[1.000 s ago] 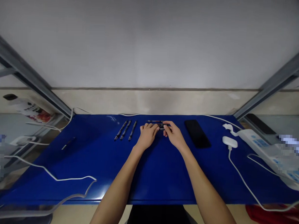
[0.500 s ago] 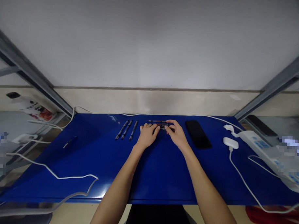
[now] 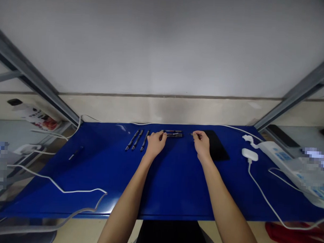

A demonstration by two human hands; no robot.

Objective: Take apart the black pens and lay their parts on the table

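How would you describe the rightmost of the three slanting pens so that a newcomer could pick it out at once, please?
On the blue table, towards the far edge, three dark pens lie slanted side by side, just left of the left hand. Yours is the rightmost pen; unlike its two neighbours, it lies right next to that hand, with no pen between them.
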